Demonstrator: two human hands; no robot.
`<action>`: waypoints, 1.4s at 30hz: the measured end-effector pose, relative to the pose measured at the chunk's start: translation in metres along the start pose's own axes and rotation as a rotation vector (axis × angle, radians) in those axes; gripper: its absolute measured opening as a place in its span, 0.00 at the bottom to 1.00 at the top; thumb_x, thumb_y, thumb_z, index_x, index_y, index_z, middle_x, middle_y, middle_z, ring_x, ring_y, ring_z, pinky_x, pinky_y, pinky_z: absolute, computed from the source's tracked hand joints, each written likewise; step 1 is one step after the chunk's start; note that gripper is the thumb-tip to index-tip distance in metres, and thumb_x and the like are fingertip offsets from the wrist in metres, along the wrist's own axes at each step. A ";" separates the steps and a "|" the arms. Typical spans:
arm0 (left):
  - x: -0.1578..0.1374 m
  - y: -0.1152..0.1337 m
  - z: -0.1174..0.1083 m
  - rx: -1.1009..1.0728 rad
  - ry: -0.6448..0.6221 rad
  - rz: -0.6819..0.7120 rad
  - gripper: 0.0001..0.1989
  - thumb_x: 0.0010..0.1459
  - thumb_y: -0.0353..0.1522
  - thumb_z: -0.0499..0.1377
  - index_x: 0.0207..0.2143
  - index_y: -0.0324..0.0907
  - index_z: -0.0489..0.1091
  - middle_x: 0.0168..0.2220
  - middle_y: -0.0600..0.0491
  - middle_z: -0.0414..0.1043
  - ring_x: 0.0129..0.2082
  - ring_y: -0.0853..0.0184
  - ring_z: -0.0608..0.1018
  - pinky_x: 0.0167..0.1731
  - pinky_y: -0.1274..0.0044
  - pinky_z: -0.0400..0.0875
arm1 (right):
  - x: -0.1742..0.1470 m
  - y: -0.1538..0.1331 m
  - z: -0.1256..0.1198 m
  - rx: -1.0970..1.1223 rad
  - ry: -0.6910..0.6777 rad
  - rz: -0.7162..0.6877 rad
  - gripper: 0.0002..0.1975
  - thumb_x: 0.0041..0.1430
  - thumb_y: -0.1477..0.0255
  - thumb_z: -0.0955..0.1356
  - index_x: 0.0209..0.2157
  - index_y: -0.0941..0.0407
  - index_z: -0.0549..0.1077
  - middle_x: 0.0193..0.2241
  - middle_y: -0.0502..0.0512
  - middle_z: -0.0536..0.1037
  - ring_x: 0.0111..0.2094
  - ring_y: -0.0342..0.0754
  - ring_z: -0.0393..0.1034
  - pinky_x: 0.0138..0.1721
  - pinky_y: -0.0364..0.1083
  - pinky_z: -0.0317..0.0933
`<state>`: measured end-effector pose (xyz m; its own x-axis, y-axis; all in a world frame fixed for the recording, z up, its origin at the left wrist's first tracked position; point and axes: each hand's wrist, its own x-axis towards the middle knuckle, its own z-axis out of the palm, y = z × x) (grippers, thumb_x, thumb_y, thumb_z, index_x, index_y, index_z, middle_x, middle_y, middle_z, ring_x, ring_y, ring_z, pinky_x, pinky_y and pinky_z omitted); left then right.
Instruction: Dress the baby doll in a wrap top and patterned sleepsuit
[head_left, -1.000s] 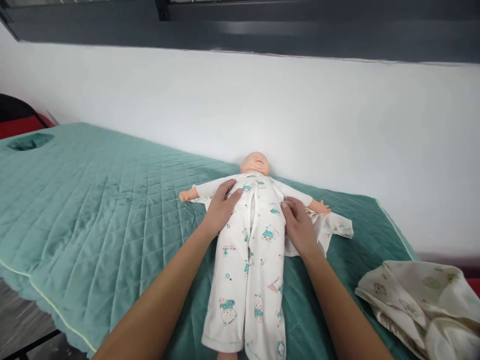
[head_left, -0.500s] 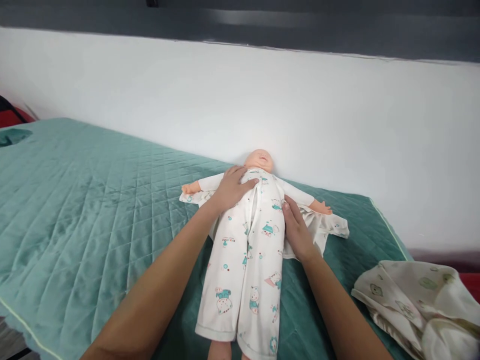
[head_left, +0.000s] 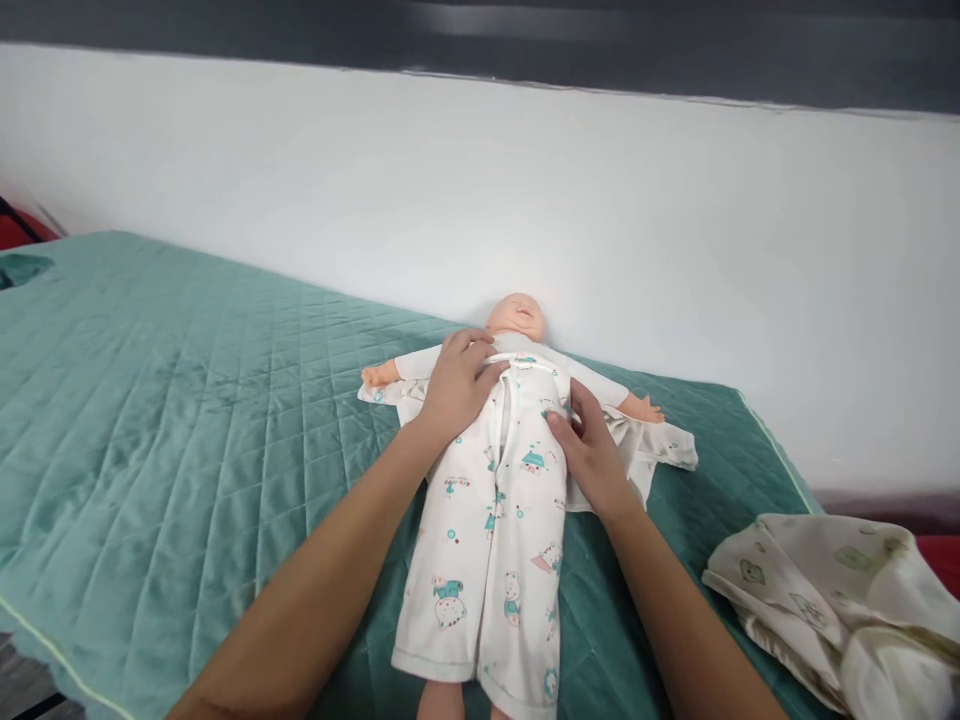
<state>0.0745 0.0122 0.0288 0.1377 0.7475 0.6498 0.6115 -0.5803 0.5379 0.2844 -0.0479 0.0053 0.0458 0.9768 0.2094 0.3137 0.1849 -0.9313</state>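
A baby doll [head_left: 515, 315] lies on its back, arms spread, in a white long-sleeved top. White baby pants [head_left: 517, 500] with teal cartoon prints cover its torso and legs; its feet are partly cut off at the frame's bottom. My left hand [head_left: 457, 388] lies at the left of the waistband, fingers extended over the doll's upper chest and thumb apart near the waistband. My right hand [head_left: 591, 445] has its thumb on the front of the pants and fingers along their right side, closed on the fabric. A printed white shirt [head_left: 637, 450] is spread beneath the doll.
A green quilted cover [head_left: 225, 400] lies under everything, with its piped edge at lower left and right. Crumpled white printed cloth [head_left: 832, 600] rests at lower right. A white wall [head_left: 675, 220] rises directly behind the doll's head, with a dark band [head_left: 480, 40] above.
The waistband has come down from the doll's neck and its top edge looks folded, baring more of the white top. My right thumb has moved onto the front of the pants.
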 end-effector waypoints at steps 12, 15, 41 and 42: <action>-0.013 0.016 -0.003 0.311 0.086 0.441 0.09 0.69 0.32 0.49 0.38 0.42 0.68 0.32 0.51 0.72 0.34 0.62 0.70 0.43 0.68 0.60 | 0.004 -0.017 -0.001 -0.256 -0.160 -0.257 0.35 0.52 0.57 0.75 0.60 0.43 0.62 0.71 0.50 0.46 0.71 0.58 0.39 0.69 0.63 0.44; -0.013 0.015 -0.002 0.305 0.084 0.431 0.10 0.69 0.32 0.49 0.38 0.41 0.68 0.31 0.51 0.72 0.34 0.63 0.71 0.41 0.68 0.59 | 0.007 -0.018 0.000 -0.259 -0.131 -0.298 0.28 0.51 0.59 0.76 0.51 0.47 0.66 0.70 0.54 0.49 0.70 0.59 0.43 0.67 0.63 0.47; -0.135 0.030 -0.060 0.267 -0.114 -0.027 0.09 0.66 0.32 0.52 0.45 0.45 0.70 0.41 0.52 0.78 0.42 0.62 0.76 0.42 0.69 0.63 | 0.000 -0.005 -0.004 -0.737 -0.080 -0.734 0.05 0.59 0.74 0.66 0.28 0.54 0.69 0.28 0.52 0.73 0.33 0.50 0.67 0.38 0.48 0.56; -0.136 0.031 -0.060 0.239 -0.132 -0.051 0.11 0.66 0.31 0.51 0.47 0.45 0.69 0.42 0.52 0.78 0.43 0.62 0.76 0.43 0.69 0.64 | -0.002 -0.006 -0.005 -0.744 -0.073 -0.712 0.04 0.58 0.74 0.66 0.29 0.54 0.69 0.28 0.52 0.73 0.34 0.50 0.68 0.39 0.48 0.56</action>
<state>0.0281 -0.1271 -0.0104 0.1929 0.8186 0.5410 0.7844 -0.4599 0.4161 0.2869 -0.0514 0.0120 -0.4304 0.6759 0.5983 0.7540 0.6336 -0.1734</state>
